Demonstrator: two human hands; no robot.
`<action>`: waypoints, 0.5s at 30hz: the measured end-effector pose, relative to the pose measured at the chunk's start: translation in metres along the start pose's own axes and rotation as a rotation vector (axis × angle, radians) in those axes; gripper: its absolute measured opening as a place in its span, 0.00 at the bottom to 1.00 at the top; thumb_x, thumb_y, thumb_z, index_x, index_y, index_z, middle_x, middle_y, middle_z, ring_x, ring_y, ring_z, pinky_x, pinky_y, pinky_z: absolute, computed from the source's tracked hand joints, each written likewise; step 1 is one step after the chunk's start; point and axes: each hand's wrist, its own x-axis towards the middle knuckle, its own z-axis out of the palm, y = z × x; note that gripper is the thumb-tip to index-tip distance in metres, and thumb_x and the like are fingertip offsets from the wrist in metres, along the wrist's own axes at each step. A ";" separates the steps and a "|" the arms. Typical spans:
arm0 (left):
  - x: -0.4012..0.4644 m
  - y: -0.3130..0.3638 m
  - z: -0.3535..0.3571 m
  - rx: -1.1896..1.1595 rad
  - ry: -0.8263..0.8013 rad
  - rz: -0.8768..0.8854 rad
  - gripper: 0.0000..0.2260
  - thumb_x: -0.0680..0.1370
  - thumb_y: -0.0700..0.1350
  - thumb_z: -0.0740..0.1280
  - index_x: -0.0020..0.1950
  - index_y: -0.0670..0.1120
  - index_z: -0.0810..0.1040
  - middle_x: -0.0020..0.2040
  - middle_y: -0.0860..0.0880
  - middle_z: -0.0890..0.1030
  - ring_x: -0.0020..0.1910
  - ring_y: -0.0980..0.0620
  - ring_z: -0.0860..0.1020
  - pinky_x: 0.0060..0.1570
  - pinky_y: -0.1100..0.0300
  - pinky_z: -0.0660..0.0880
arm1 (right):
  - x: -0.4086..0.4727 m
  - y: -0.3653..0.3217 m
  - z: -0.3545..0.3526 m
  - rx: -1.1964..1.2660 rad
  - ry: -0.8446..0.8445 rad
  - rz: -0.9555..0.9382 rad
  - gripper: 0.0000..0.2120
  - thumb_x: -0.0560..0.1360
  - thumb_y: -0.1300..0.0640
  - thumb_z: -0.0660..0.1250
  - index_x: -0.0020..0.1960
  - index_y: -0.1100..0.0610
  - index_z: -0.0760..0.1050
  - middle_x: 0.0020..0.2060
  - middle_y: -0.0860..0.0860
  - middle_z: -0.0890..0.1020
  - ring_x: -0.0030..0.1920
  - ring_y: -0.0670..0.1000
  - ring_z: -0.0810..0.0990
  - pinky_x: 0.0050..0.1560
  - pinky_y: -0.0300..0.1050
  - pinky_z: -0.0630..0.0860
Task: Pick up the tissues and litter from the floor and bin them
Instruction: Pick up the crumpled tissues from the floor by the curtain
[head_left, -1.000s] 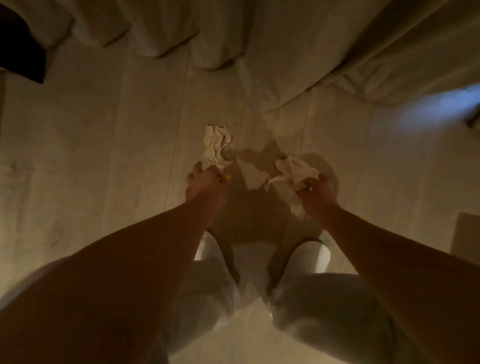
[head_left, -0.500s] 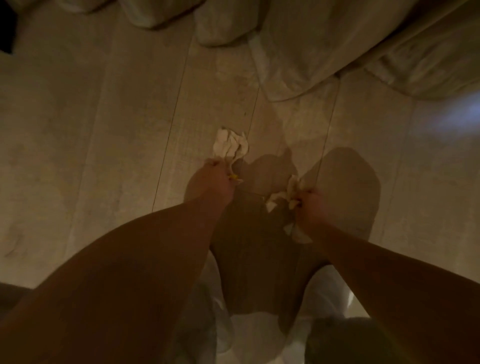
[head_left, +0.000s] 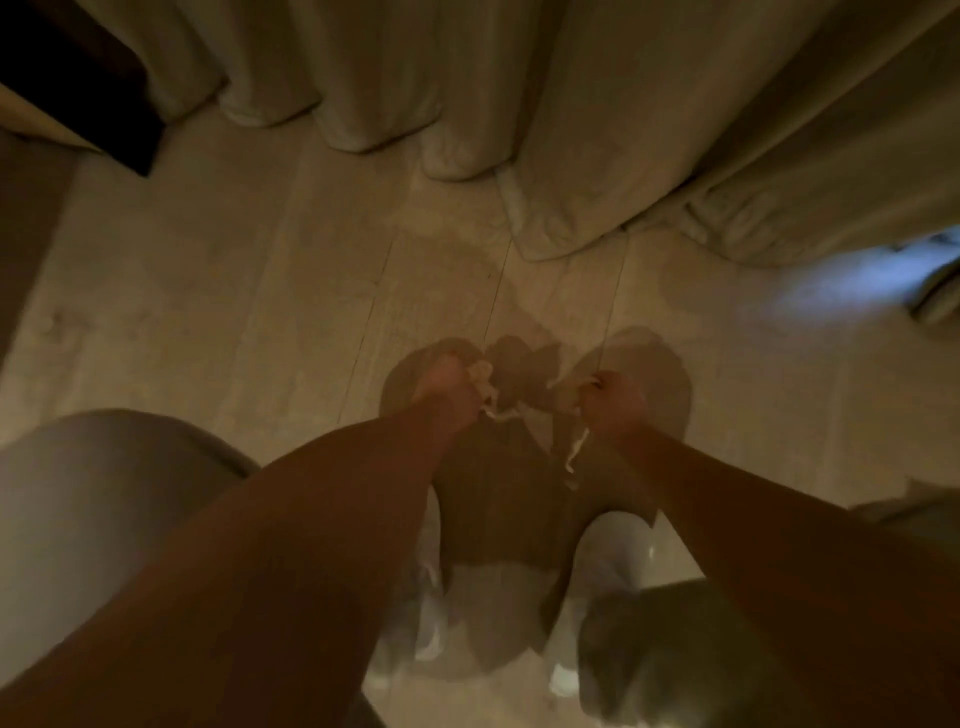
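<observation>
My left hand (head_left: 448, 391) is closed around a crumpled white tissue (head_left: 485, 387); a bit of it pokes out on the right of the fist. A second crumpled white tissue (head_left: 576, 454) is in my right hand (head_left: 613, 402), with a strip hanging down below the fist. Both hands are held above the pale wooden floor (head_left: 234, 322), side by side and a little apart. The picture is dim and blurred. No bin shows in view.
Long beige curtains (head_left: 597, 130) hang down to the floor at the back. A dark piece of furniture (head_left: 72, 78) stands at the top left. My white slippers (head_left: 618, 545) are below my hands. A pale rounded shape (head_left: 88, 519) fills the lower left.
Both hands have lifted off the floor with their tissues bunched up into the fists. The view has pulled back, so more curtain and floor show.
</observation>
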 end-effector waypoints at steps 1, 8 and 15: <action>-0.019 0.004 -0.015 -0.064 0.005 -0.006 0.12 0.77 0.46 0.65 0.59 0.51 0.80 0.57 0.51 0.83 0.53 0.49 0.81 0.54 0.56 0.78 | -0.021 -0.010 -0.012 0.024 -0.002 -0.004 0.15 0.79 0.61 0.58 0.60 0.64 0.78 0.51 0.58 0.84 0.42 0.53 0.80 0.36 0.39 0.72; -0.223 0.038 -0.154 -0.374 0.026 -0.031 0.22 0.76 0.37 0.66 0.70 0.45 0.74 0.67 0.42 0.78 0.63 0.43 0.78 0.54 0.66 0.74 | -0.209 -0.068 -0.097 0.090 -0.050 -0.113 0.22 0.73 0.52 0.57 0.61 0.60 0.78 0.57 0.62 0.82 0.57 0.63 0.80 0.59 0.57 0.77; -0.432 -0.011 -0.273 -0.556 0.311 -0.269 0.12 0.77 0.43 0.68 0.60 0.46 0.80 0.55 0.45 0.81 0.46 0.48 0.79 0.39 0.59 0.75 | -0.441 -0.148 -0.131 -0.039 -0.128 -0.227 0.12 0.80 0.59 0.56 0.53 0.63 0.76 0.51 0.62 0.81 0.52 0.63 0.79 0.54 0.55 0.76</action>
